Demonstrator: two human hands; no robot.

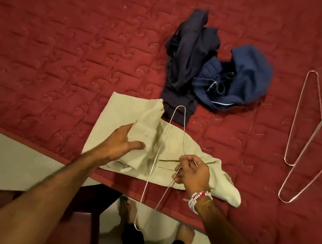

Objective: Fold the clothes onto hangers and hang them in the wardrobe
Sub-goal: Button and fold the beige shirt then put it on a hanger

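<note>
Head view: threading is the step in hand. On the quilted red bed [63, 44] lies the soft beige garment [114, 119]. The left hand [120, 144] holds its fold, and the right hand [192, 173], grip closed, pinches the thin wire hanger [180, 106] over it. Next, probably, the cloth gets drawn through the stiff triangle.

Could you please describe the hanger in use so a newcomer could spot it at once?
On the red bedspread, find the beige garment at the near edge. The wire hanger crosses it, pinched by the right hand; the two spare hangers lie untouched farther right.
</note>
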